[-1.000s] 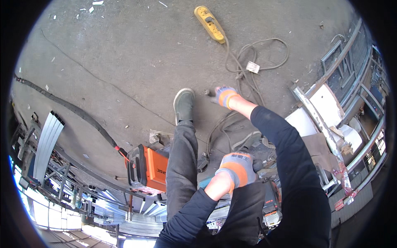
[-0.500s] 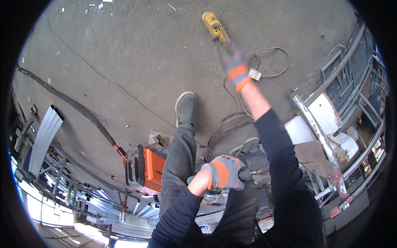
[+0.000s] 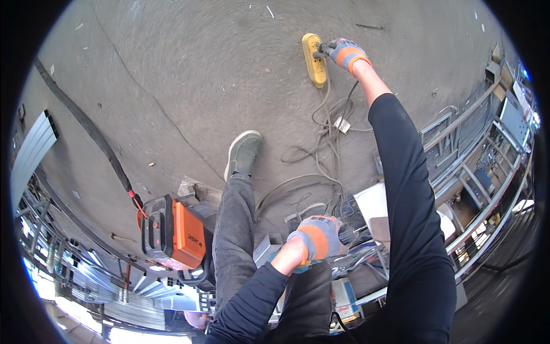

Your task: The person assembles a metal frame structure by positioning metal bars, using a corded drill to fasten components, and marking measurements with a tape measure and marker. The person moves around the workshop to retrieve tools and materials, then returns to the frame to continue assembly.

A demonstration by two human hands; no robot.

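A yellow power strip (image 3: 315,70) lies on the floor at the far side, with a dark plug in it. My right hand (image 3: 346,53), in a grey and orange glove, is closed on a black plug (image 3: 325,48) at the strip's right edge; whether its prongs are in a socket I cannot make out. My left hand (image 3: 321,238), gloved alike, is wrapped round a tool with a teal body (image 3: 303,267) above my right leg. Most of that tool is hidden under the glove and its kind is not clear.
Grey cables (image 3: 326,155) lie tangled between the strip and my feet. An orange and black machine (image 3: 184,235) stands left of my left leg, joined to a thick black cable (image 3: 86,120). Metal frames (image 3: 458,183) line the right side; metal profiles (image 3: 35,143) lie at left.
My right hand, blurred before over the strip's near end, is now at the strip's right side with the plug. The view has shifted. My left hand keeps its grip on the tool.
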